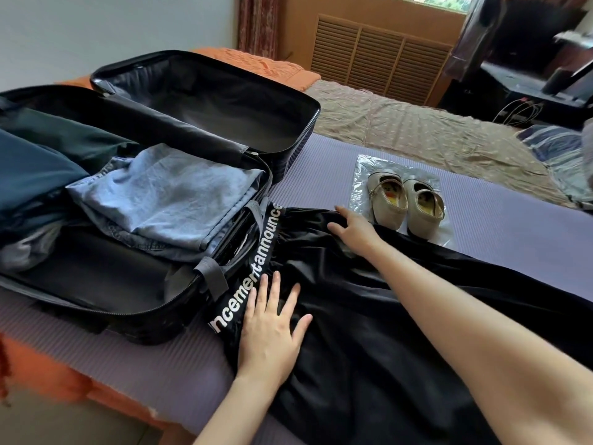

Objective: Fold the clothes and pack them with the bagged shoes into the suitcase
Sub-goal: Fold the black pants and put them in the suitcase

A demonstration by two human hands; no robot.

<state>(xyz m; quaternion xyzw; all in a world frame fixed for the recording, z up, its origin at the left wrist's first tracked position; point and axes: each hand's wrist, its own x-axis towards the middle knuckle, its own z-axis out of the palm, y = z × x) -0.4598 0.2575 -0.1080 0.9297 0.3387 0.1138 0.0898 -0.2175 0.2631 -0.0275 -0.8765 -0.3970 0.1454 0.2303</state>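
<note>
At the left of the frame the black suitcase [179, 303] lies open on the bed, its lid [205, 101] laid back towards the upper left. In the near half a folded pale blue denim garment [167, 197] lies beside dark teal clothing [35, 175] at the far left edge. Just right of the case, low in the middle, my left hand [272, 332] is open, its fingers spread flat on the black garment [369, 332]. This garment is laid out on the purple mat [500, 226], its lettered waistband [256, 268] touching the suitcase. Higher and further right, my right hand [353, 226] rests open on the garment's far edge. Just beyond it the beige shoes [406, 203] stand on a clear plastic bag [365, 168].
</note>
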